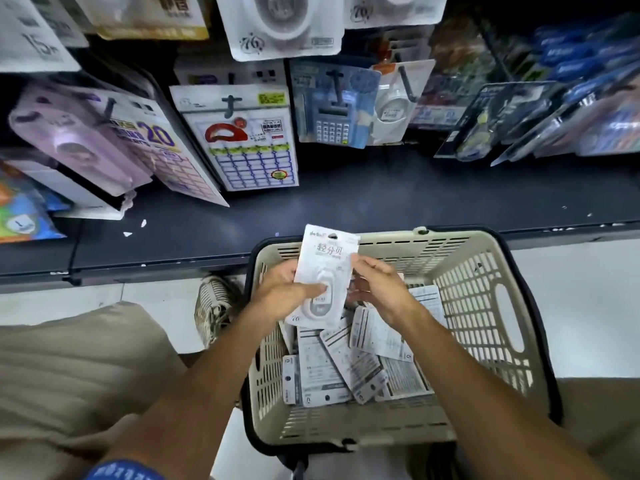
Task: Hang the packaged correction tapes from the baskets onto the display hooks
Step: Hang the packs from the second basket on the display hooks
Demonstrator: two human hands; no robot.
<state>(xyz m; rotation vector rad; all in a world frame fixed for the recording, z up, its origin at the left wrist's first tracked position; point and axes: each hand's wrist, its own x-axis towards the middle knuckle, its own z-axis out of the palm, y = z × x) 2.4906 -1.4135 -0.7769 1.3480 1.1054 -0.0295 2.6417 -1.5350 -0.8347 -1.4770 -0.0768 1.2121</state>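
A beige plastic basket [485, 306] stands on the floor in front of me, with several white correction tape packs [332, 372] lying loose inside. Above the basket both hands hold one white correction tape package [327, 268], face up, its hang hole pointing toward the shelf. My left hand [287, 289] grips its left edge with the thumb across the blister. My right hand [377, 285] pinches its right edge. Matching white packs [280, 26] hang on a display hook at the top centre.
A dark shelf ledge [381, 199] runs across behind the basket. Label packs [249, 143], a calculator pack [332, 105] and blue pen packs [571, 109] hang above it. A second basket [214, 306] shows partly at the left, and my knee [76, 368] is at lower left.
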